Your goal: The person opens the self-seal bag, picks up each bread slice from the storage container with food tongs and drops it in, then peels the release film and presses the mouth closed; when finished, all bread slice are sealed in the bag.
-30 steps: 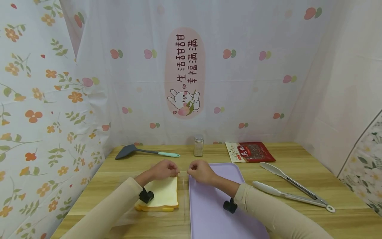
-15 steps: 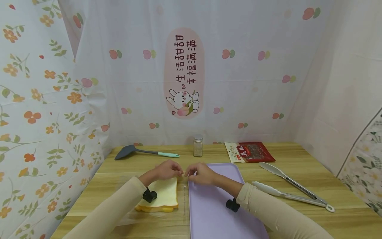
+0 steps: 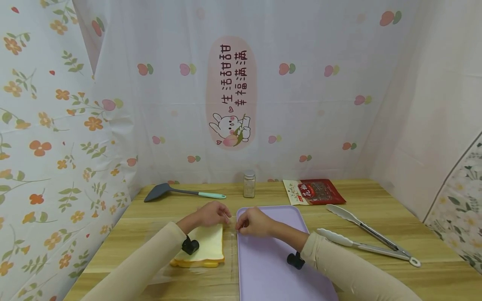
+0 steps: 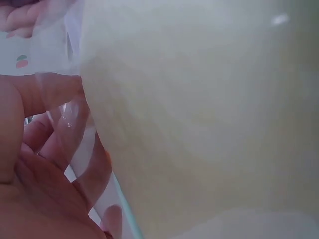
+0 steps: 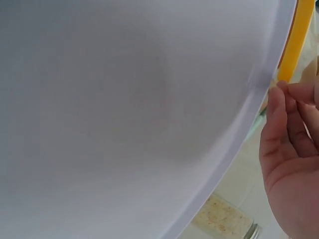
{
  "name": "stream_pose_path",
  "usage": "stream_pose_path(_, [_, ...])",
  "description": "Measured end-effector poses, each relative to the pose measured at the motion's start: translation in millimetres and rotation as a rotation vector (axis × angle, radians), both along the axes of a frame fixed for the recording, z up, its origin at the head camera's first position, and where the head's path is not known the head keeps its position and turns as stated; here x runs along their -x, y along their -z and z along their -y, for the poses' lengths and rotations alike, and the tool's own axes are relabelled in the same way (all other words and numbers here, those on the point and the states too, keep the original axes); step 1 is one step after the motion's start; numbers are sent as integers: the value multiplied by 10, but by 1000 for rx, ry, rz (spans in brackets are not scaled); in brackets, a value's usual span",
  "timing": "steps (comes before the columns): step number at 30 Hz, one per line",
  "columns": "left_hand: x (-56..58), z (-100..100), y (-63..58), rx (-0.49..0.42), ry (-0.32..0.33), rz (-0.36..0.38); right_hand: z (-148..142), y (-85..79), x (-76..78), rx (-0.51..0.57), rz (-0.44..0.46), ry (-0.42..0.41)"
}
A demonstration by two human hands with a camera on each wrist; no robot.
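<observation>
A flat, bread-slice-shaped thing point(image 3: 206, 246), pale with a yellow-orange edge, lies at left centre inside a clear plastic bag point(image 3: 230, 257). My left hand point(image 3: 214, 214) is over its far right corner. In the left wrist view the clear film crosses the bent fingers point(image 4: 92, 179), and the thumb lies at the film's edge. My right hand point(image 3: 257, 222) is above the far left corner of a lilac tray point(image 3: 271, 267). Its thumb and forefinger pinch the bag's edge beside the tray rim, seen in the right wrist view. The left sleeve hides part of the bread-shaped thing.
Along the back stand or lie a spatula point(image 3: 180, 191) with a mint handle, a small spice jar point(image 3: 249, 184) and a red-and-cream spice packet point(image 3: 314, 192). Spread tongs point(image 3: 370, 234) lie right of the tray. A printed curtain point(image 3: 169, 104) hangs behind the wooden table point(image 3: 124, 234).
My hands nearly met at the bag's edge half a second ago and are slightly farther apart now. The right hand has moved a little toward me. Bag and tray stay in place.
</observation>
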State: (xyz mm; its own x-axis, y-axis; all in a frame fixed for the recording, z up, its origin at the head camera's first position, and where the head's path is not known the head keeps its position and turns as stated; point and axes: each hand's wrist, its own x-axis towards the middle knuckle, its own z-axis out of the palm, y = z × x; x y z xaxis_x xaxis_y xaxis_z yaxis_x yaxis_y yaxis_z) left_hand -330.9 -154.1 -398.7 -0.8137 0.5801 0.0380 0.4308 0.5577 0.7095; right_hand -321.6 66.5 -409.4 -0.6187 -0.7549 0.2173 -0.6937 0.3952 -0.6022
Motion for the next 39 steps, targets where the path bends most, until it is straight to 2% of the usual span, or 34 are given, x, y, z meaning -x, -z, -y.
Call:
stream_pose_path(6, [-4,-7,2,-8,-18,16,9,-17,-94,28,79,5])
stream_pose_path(14, [8,-17,24,5,-46,-25,12,0,-197,40,120,4])
stream_pose_path(24, [-1,-41,-2,16,-89,-30,-118,-106,-469,9,205,-63])
stream_pose_path(33, [-3,-25,24,7,-117,-20,-190,-167,-845,34,328,-202])
stream_pose_path(39, [0,-16,35,6,-132,-18,-224,-248,-1133,-5,328,-355])
